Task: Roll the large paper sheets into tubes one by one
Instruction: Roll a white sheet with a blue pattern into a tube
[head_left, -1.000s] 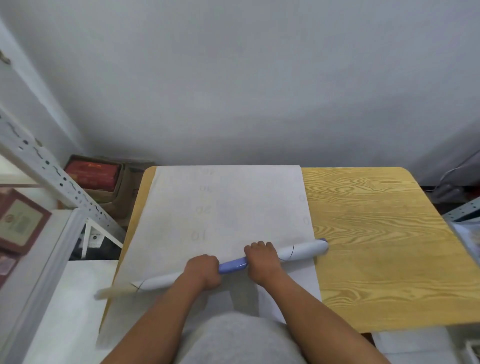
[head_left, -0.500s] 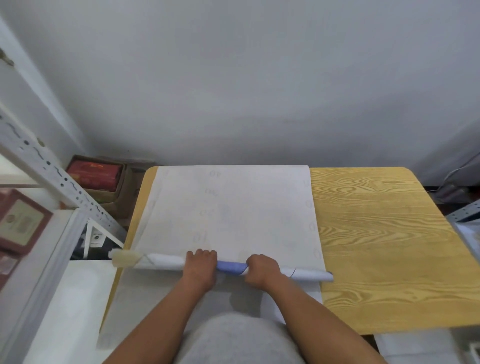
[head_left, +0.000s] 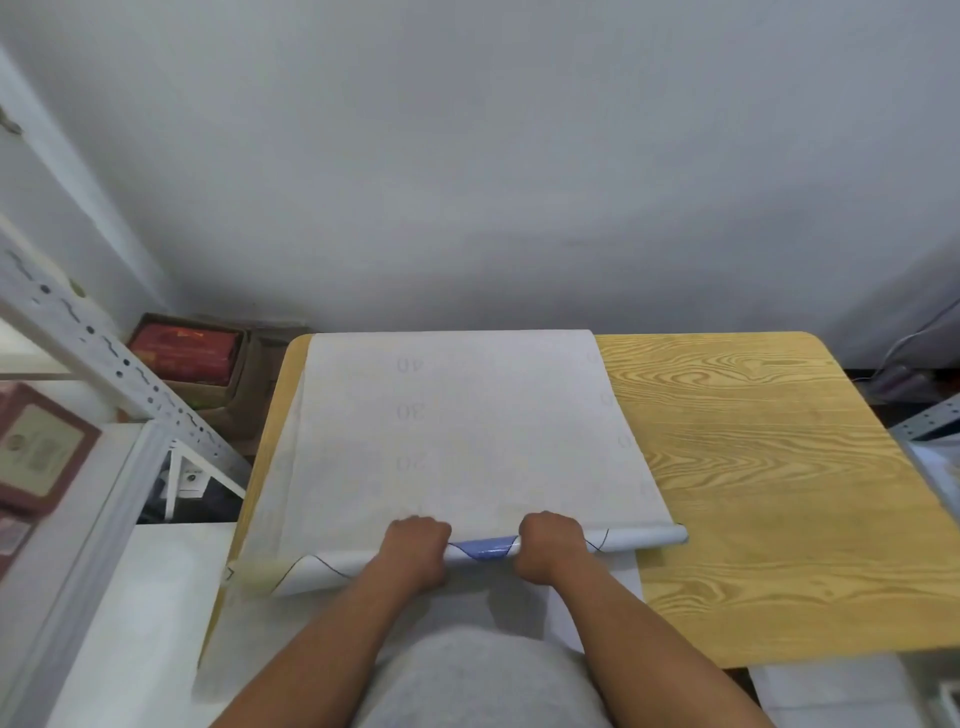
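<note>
Gripping the roll (head_left: 483, 548) side by side, the left hand (head_left: 415, 552) and right hand (head_left: 549, 552) each have their fingers curled over it, a blue patch showing between them. It lies across the near part of the sheet (head_left: 452, 431), which is spread flat on the tabletop (head_left: 769, 467), its right end poking past the sheet's edge
</note>
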